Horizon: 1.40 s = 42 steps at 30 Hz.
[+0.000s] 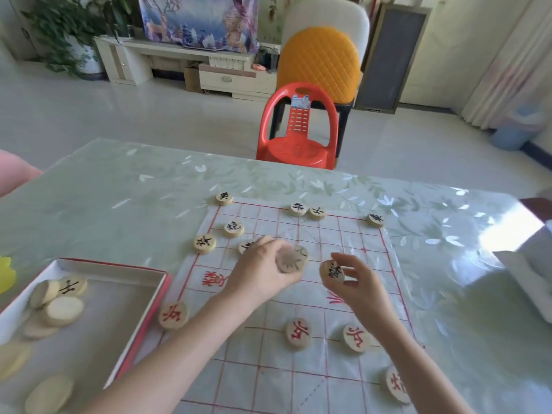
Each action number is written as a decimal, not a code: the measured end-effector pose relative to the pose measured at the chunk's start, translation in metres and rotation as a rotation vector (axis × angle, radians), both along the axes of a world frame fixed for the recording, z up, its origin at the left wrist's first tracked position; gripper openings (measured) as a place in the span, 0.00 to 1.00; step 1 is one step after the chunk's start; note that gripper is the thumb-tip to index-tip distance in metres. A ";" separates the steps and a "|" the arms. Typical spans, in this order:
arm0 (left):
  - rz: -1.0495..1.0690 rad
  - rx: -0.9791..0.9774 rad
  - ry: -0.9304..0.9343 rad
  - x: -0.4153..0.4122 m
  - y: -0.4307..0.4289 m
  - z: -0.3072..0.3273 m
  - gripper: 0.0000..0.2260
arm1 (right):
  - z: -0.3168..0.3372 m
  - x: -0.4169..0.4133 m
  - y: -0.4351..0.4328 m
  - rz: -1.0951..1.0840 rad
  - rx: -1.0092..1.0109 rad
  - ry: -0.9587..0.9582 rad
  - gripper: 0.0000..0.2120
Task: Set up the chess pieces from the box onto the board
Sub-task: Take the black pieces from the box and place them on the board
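Note:
A thin white board sheet [268,369] with red grid lines lies on the table. Round wooden pieces stand on it: black-lettered ones along the far side [234,228], red-lettered ones [298,333] nearer me. My left hand [263,270] hovers over the board's middle and holds a blurred wooden piece [289,262] in its fingers. To its right, my right hand [355,282] pinches a black-lettered piece [332,271] between thumb and fingers. The open box [140,321] with a red rim sits at the left and holds several pieces [62,310], mostly face down.
A green leaf-patterned cloth covers the table [119,198]. A red plastic chair [298,130] stands beyond the far edge, with an orange-backed chair behind it. A white object [528,282] lies at the right edge and something yellow [6,274] at the left edge.

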<state>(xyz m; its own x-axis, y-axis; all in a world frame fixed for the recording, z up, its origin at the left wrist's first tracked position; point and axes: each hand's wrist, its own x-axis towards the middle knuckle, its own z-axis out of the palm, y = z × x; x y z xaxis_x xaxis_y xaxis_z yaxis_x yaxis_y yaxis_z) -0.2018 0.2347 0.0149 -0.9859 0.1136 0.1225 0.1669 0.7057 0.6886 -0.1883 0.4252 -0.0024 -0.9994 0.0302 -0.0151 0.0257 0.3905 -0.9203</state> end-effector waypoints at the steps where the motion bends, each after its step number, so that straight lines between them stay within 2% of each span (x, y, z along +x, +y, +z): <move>1: -0.023 -0.006 0.005 -0.010 0.017 -0.003 0.20 | 0.000 -0.004 0.015 -0.038 0.006 -0.002 0.17; 9: -0.093 -0.096 -0.038 -0.062 0.111 -0.042 0.20 | -0.018 -0.026 0.082 -0.162 0.015 0.026 0.16; 18: -0.029 -0.175 -0.046 -0.071 0.123 -0.064 0.19 | -0.035 -0.020 0.099 -0.183 -0.018 0.006 0.18; 24: -0.051 -0.198 -0.047 -0.067 0.126 -0.058 0.27 | -0.031 -0.024 0.098 -0.174 -0.004 0.018 0.18; 27: -0.055 -0.152 -0.005 -0.064 0.123 -0.055 0.25 | -0.024 -0.050 0.090 -0.181 0.024 0.012 0.17; 36: -0.056 -0.054 0.041 -0.061 0.103 -0.053 0.19 | -0.014 -0.156 0.054 -0.134 0.275 0.128 0.16; 42: -0.080 -0.011 0.052 -0.061 0.094 -0.053 0.16 | -0.033 -0.192 0.049 -0.112 0.336 0.084 0.22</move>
